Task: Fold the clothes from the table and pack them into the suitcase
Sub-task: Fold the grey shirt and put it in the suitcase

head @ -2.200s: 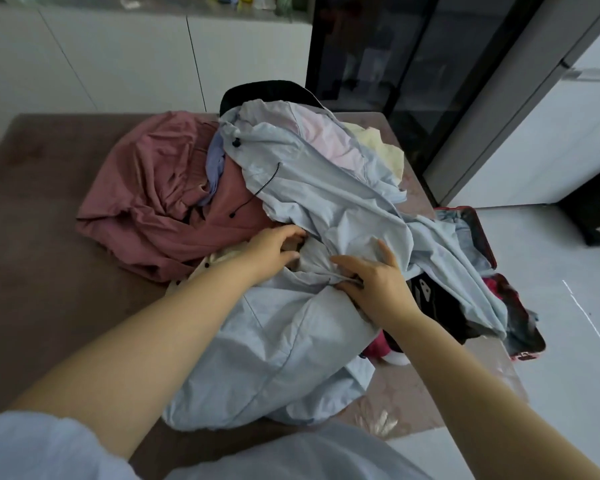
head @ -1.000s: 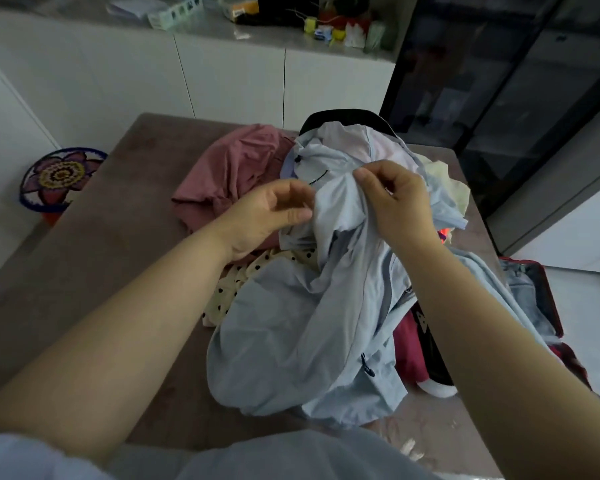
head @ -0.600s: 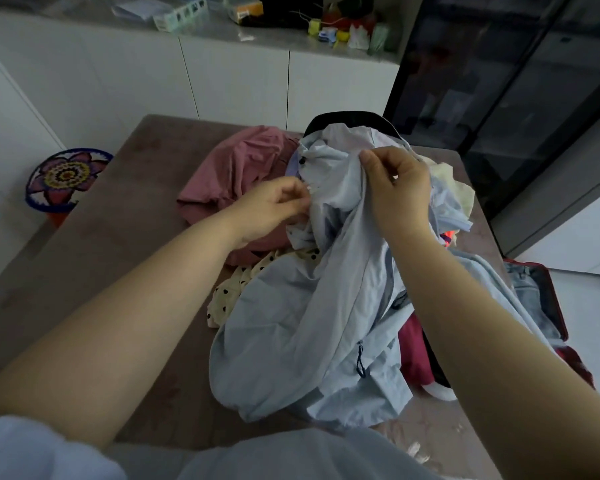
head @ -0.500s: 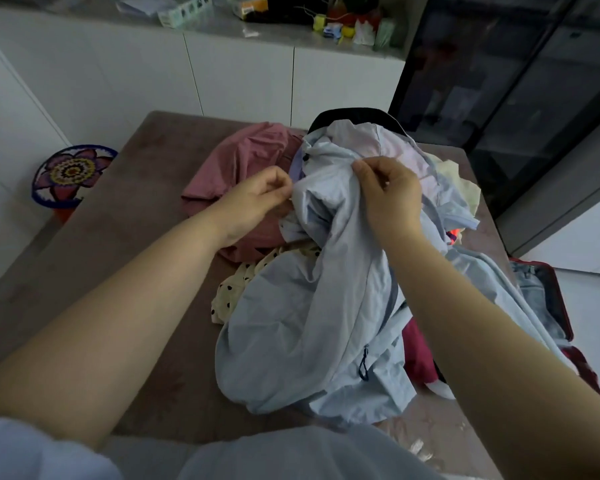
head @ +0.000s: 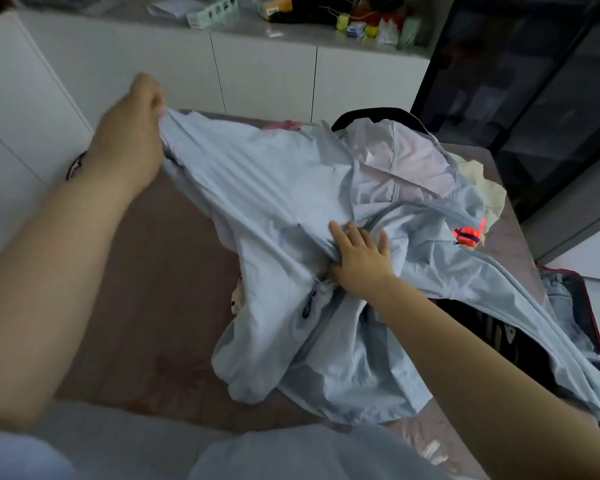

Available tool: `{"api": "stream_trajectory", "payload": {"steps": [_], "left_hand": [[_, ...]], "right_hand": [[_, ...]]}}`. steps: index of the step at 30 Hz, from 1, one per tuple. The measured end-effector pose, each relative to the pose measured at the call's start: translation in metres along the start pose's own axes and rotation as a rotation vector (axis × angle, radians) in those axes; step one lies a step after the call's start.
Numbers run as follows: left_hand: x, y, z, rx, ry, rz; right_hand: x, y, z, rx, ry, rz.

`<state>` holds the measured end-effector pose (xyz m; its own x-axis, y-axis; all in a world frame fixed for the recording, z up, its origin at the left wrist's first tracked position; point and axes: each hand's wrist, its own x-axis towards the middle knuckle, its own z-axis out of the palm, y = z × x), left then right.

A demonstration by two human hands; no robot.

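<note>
A light blue jacket [head: 274, 188] lies stretched across the brown table [head: 160, 278], covering most of the clothes pile. My left hand [head: 132, 133] grips one end of the jacket, lifted up and out to the far left. My right hand [head: 359, 258] lies on the jacket's middle with the fingers spread and the thumb tucked into a fold. A pink lining [head: 416, 161] shows inside the jacket. The open suitcase [head: 582, 320], dark with a red rim, stands on the floor at the table's right side, with a jacket sleeve hanging over it.
A cream garment [head: 485, 188] and an orange tag [head: 468, 233] peek out at the right of the pile; a polka-dot piece [head: 236, 299] shows under the jacket. A black chair back [head: 371, 116] stands behind the table. White cabinets [head: 264, 74] with a cluttered counter line the back wall.
My left hand has pulled one end of the jacket far out to the left, spreading it. My right hand has dropped from the raised fabric onto the jacket's middle.
</note>
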<state>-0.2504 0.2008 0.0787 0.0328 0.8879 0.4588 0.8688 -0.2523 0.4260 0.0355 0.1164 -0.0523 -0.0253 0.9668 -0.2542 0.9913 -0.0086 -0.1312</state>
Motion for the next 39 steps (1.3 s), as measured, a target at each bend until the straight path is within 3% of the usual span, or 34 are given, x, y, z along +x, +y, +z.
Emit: {"api": "stream_trajectory", "payload": {"steps": [2, 4, 6, 10, 14, 17, 21, 25, 29, 32, 35, 37, 39], "left_hand": [[-0.006, -0.018, 0.009, 0.18, -0.108, 0.042], [-0.01, -0.046, 0.021, 0.286, -0.226, 0.14], [-0.017, -0.079, 0.033, 0.338, -0.334, 0.13], [-0.054, -0.132, 0.054, 0.358, -0.522, -0.104], [-0.1, -0.15, 0.066, 0.106, -0.6, -0.397], [-0.122, -0.155, 0.074, 0.047, -0.636, -0.499], [-0.136, -0.157, 0.093, -0.102, -0.628, -0.584], [-0.132, -0.137, 0.115, -0.389, -0.501, -0.703], [-0.109, -0.118, 0.144, -0.615, -0.404, -1.018], [-0.091, -0.116, 0.156, -0.581, -0.255, -1.152], [-0.07, -0.124, 0.143, -0.533, -0.07, -0.892], [-0.053, -0.13, 0.117, -0.444, -0.018, -0.588], [-0.038, -0.145, 0.085, -0.168, 0.059, -0.196]], "right_hand": [[-0.001, -0.003, -0.002, 0.016, 0.006, 0.006], [-0.003, -0.008, -0.007, 0.044, -0.039, -0.081], [-0.008, -0.014, -0.009, 0.085, -0.105, -0.19], [-0.013, -0.039, -0.002, 0.106, -0.044, -0.247], [-0.006, -0.085, -0.003, 0.052, 0.032, -0.336], [0.009, -0.126, -0.005, 0.045, 0.03, -0.443], [0.036, -0.173, 0.012, -0.001, -0.054, -0.405], [0.05, -0.175, 0.034, -0.128, -0.125, -0.333], [0.05, -0.155, 0.031, -0.029, -0.164, -0.292], [0.045, -0.139, 0.025, 0.061, -0.172, -0.261], [0.043, -0.126, 0.026, 0.078, -0.134, -0.231], [0.043, -0.122, 0.028, 0.099, -0.12, -0.203], [0.041, -0.122, 0.028, 0.126, -0.117, -0.193]]}}
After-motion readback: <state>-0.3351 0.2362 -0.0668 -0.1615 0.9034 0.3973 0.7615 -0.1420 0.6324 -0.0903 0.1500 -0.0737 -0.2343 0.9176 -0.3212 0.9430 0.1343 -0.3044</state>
